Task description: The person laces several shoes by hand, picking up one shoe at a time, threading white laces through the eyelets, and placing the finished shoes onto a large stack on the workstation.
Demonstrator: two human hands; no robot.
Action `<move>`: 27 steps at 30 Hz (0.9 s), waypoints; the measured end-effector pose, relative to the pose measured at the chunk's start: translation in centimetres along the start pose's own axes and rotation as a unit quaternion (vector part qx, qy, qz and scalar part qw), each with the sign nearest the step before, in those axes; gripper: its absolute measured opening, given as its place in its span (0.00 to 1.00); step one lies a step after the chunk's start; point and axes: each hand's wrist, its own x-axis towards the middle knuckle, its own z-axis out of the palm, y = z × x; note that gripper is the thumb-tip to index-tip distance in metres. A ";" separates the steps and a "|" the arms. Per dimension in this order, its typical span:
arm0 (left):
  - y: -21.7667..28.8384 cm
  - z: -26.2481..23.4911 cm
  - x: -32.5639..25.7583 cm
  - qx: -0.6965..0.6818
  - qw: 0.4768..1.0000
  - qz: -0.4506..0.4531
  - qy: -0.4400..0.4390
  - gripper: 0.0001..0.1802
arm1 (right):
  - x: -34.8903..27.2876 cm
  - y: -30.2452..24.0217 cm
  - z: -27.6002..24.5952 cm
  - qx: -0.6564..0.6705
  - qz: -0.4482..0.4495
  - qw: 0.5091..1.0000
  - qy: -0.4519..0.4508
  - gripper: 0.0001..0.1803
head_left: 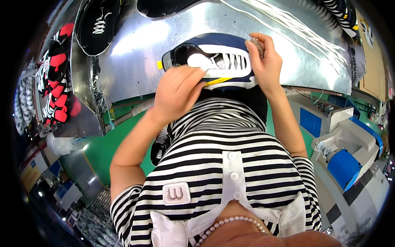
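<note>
Pearl necklace and a striped shirt fill the bottom of the view, closest to the lens, w/ both forearms reaching up from there to the bench.

Shoe, navy w/ white lace panel, lies on its side at the near edge of the shiny metal bench, right in the middle, partly overhanging the edge toward the body. Left hand rests on the heel-side opening; fingers bent together over the collar, pressing on the white lining. They cover that part, so the exact grip is hard to read. Right hand sits at the toe end; fingers curled close, thumb and forefinger pinching a small grey bit – too small to tell what it is.

Room: bench curves away, open metal to the left of the shoe; loose white laces spread over the right part, near the right hand but not touching it. A black shoe lies top left, well apart. Another dark piece at the top edge is cut off.

Left rim: rack of red-and-black shoes, blurred by the lens bend. Right: a blue-and-white machine below bench level, partly cut off. Green floor shows under the bench edge.
</note>
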 end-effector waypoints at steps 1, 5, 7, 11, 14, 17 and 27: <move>0.0 0.3 -2.1 0.029 0.996 0.017 0.077 0.26 | 0.0 0.0 -0.1 0.021 0.002 1.000 0.000 0.12; 1.5 4.3 -8.8 -0.332 0.826 -0.399 0.219 0.33 | 0.1 -1.2 1.5 0.047 0.035 0.998 -0.035 0.13; 2.4 2.2 -6.1 -0.517 0.667 -0.463 0.270 0.33 | 0.6 -3.4 2.5 0.045 0.025 0.995 -0.083 0.13; -2.0 -1.0 -6.5 -0.824 0.362 -0.403 0.165 0.14 | 2.2 -3.3 5.2 0.216 0.127 0.961 -0.116 0.12; -1.1 -6.4 -1.1 -0.691 0.558 -0.392 0.239 0.14 | 3.4 -5.4 6.1 0.167 0.119 0.966 -0.158 0.08; -1.3 -11.0 2.1 -0.479 0.716 -0.409 0.303 0.19 | 5.0 -2.8 5.4 0.074 0.087 0.989 -0.095 0.07; -28.8 -10.3 5.7 0.313 0.895 -0.299 0.107 0.24 | 10.8 1.2 6.9 -0.202 -0.070 0.975 -0.054 0.10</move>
